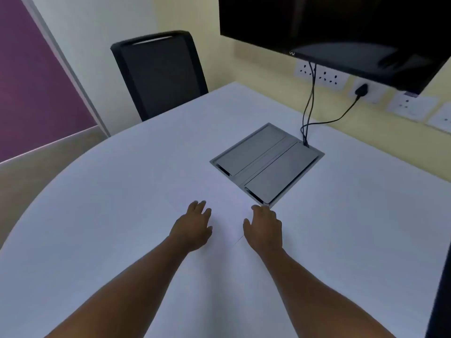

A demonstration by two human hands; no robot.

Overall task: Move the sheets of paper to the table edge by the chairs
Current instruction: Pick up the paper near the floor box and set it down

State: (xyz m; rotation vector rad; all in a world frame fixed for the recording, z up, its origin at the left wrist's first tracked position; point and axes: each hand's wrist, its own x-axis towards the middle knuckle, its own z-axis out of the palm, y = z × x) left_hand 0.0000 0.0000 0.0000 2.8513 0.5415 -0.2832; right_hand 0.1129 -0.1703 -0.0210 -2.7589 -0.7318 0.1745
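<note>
Both forearms reach out from the near edge of the white worktop (pixel 97 191), and the hands lie palm-down toward its middle. The left hand (pixel 192 228) is flat with its fingers spread; the right hand (pixel 264 229) is also flat, its fingertips just short of the near corner of the grey hatch (pixel 267 164). Neither grips anything: both are unclenched, pressing or resting on the surface. The paper (pixel 227 215) is white on white and hard to make out; a faint edge line shows between the wrists and a pale outline runs beyond the left fingers, so the sheets seem to lie under and between the hands, near the worktop's centre. How many sheets there are cannot be told. Flat palms suit thin sheets on a smooth top: they probably pin the paper so it can be slid rather than pinched up. Past the hands, the hatch sits flush in the worktop with both lids closed, and cables (pixel 308 118) run from its far corner up to wall sockets (pixel 319 75) below a dark screen (pixel 341 25). At the far left edge stands a black chair (pixel 158 74), pushed close in. By that reading the paper is not yet at the chair-side edge, and a slide to the far left remains.
</note>
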